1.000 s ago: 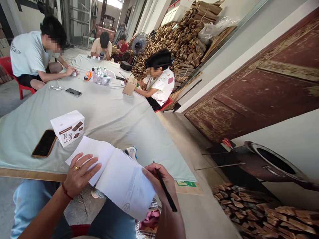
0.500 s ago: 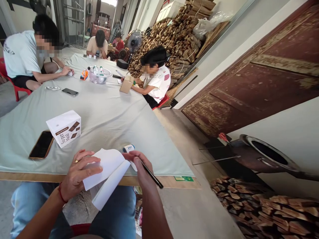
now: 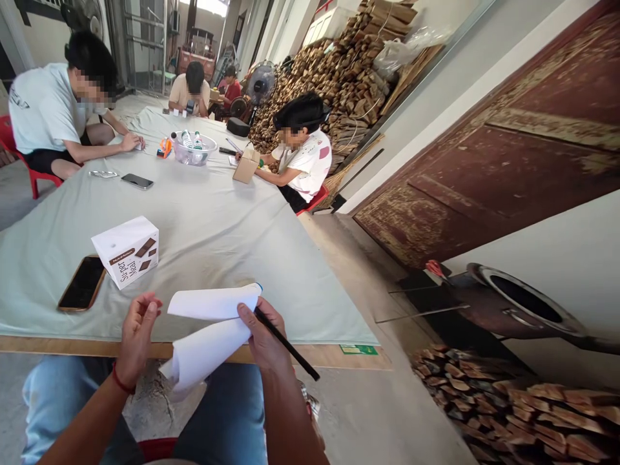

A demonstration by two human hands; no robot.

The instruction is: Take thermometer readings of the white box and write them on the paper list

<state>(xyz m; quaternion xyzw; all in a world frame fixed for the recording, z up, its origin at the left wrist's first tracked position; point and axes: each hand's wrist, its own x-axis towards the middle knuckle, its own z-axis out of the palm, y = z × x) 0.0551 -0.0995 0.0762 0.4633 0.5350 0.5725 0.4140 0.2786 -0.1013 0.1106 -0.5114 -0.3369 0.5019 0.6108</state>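
My right hand (image 3: 268, 329) is closed on folded white paper sheets (image 3: 213, 342), its thumb pressing on their right end. A long black pen (image 3: 290, 349) lies in the same hand, slanting down to the right. The sheets fan apart into an upper flap and a lower curled part over the table edge. Left of the paper and apart from it, my left hand (image 3: 138, 332) has its fingers curled in, with nothing seen in them. Behind the upper flap, only a bit of blue edge shows of a white object.
A white printed box (image 3: 128, 252) stands beside a dark phone (image 3: 82, 284) on the cloth-covered table (image 3: 203, 239). Farther back are another phone (image 3: 137, 181), a clear bowl (image 3: 194, 155) of bottles and a cardboard box (image 3: 246, 165). Several people sit around the table.
My left hand has let go of the paper, drawn back left and curled its fingers. The sheets have swung and parted into two flaps, now gripped by my right hand, covering the white object.
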